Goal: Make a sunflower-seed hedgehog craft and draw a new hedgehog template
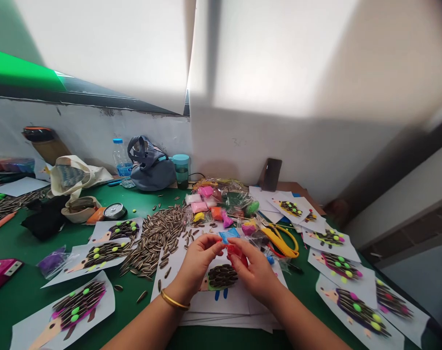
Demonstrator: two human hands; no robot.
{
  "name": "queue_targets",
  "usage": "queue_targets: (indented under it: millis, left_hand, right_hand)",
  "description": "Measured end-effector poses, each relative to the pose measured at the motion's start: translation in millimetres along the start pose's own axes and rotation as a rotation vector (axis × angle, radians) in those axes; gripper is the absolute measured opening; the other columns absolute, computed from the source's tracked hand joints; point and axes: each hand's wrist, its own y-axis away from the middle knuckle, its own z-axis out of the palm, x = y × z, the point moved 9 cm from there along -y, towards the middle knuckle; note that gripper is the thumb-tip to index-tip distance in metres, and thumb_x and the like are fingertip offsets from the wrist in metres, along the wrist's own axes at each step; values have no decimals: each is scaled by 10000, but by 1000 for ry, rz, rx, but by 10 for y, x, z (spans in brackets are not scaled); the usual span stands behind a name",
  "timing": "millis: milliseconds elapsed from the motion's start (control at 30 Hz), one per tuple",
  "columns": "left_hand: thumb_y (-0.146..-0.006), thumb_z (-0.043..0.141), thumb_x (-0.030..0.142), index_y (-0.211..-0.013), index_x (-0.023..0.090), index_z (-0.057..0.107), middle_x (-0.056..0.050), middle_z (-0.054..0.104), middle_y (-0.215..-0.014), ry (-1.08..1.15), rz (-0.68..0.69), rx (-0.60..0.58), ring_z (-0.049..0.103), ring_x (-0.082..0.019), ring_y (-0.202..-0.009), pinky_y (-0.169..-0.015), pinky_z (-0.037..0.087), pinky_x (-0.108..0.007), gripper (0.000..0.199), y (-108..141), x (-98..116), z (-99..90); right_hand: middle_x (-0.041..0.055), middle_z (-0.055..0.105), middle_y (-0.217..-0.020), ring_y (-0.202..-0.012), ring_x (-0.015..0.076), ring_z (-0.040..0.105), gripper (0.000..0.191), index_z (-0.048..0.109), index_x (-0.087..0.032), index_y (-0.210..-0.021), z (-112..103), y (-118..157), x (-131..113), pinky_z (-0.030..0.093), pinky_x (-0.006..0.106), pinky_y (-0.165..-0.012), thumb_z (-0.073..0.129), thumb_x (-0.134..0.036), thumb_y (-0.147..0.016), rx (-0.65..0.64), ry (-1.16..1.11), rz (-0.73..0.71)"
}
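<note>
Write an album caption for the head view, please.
Left hand and right hand hold red material above a seed-decorated hedgehog, near heaped seeds.

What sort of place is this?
Probably a craft worktable in a small workshop or classroom: a heap of striped seeds, packets of coloured clay and yellow-handled scissors lie on it.

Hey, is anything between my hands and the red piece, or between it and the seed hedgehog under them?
Nothing visible separates the red piece from your hands: the right hand is on it, the left hand at its edge. Nothing visible blocks the way down to the seed hedgehog either.
</note>
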Motion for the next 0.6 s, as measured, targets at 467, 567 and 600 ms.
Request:
queue_targets:
  millis: [467, 567, 600]
  left_hand:
    - [-709, 794, 383, -856, 156, 742, -22, 666, -741, -20, 48, 22, 549, -124, -665, -653, 435, -245, 275, -34, -5, -67]
    - [-662, 836, 336, -945, 178, 749, -21, 672, -799, 38, 5, 45, 545, -123, -709, -695, 439, -243, 336, -31, -40, -75]
    - [-654, 842, 335, -945, 177, 750, -23, 670, -803, 52, -6, 41, 543, -123, -712, -698, 438, -243, 344, -31, -53, -67]
  right_hand:
    - [73, 666, -1178, -1025, 204, 652, 345, 532, -257, -1310, -31, 3, 30, 540, 333, -876, 477, -280, -970, 12, 29, -37]
    - [80, 678, -1154, -1022, 232, 649, 359, 512, -238, -1302, -127, -14, 106, 533, 355, -847, 512, -303, -949, 83, 154, 16]
    - [79, 683, -1136, -1013, 239, 647, 324, 536, -232, -1258, -155, -25, 117, 525, 367, -844, 523, -299, -941, 101, 198, 18]
